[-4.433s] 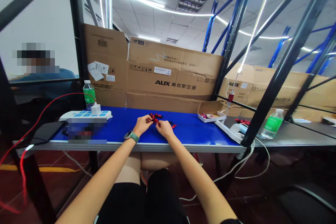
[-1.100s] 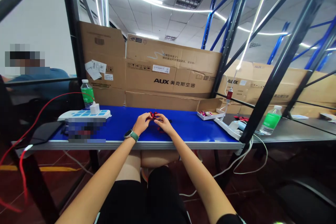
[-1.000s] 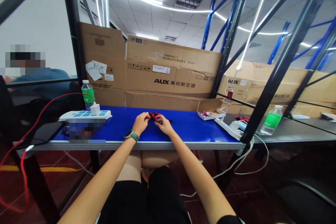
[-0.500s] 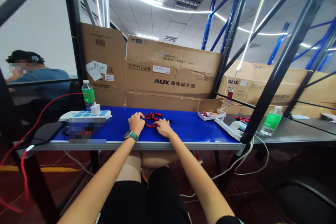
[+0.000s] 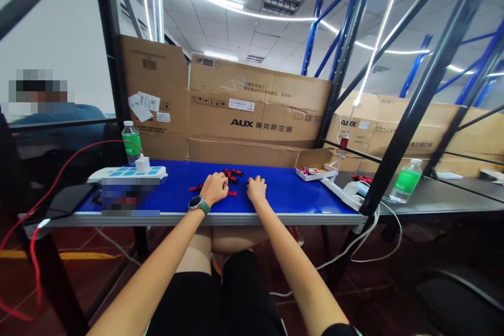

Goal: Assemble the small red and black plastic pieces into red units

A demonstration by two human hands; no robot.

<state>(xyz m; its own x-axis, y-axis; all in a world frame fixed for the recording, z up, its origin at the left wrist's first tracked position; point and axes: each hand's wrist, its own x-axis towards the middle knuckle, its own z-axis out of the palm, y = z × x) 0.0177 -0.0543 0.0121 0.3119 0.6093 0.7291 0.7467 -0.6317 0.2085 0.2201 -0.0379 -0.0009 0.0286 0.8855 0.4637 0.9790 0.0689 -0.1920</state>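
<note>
My left hand [image 5: 216,188], with a watch on its wrist, is closed over a red-and-black strap [image 5: 232,193]. One end of the strap shows to the left of the fingers and the other to the right; its middle is hidden under the hand. A little to the right, my right hand [image 5: 256,189] has curled fingers, and a small dark bit shows at its fingertips, too small to name. Just beyond the left hand lies a small pile of red-and-black straps [image 5: 233,174] on the blue tabletop [image 5: 283,189].
A power strip [image 5: 118,173] and a green-labelled bottle [image 5: 131,142] stand at the left, near a red cable. An open small box [image 5: 315,173] with small items sits at the right. Cardboard [image 5: 255,100] walls the back. Another person [image 5: 66,115] sits at far left.
My right hand has moved right, off the strap between the hands. My left hand has moved slightly right, and the strap now lies under it, sticking out on both sides.
</note>
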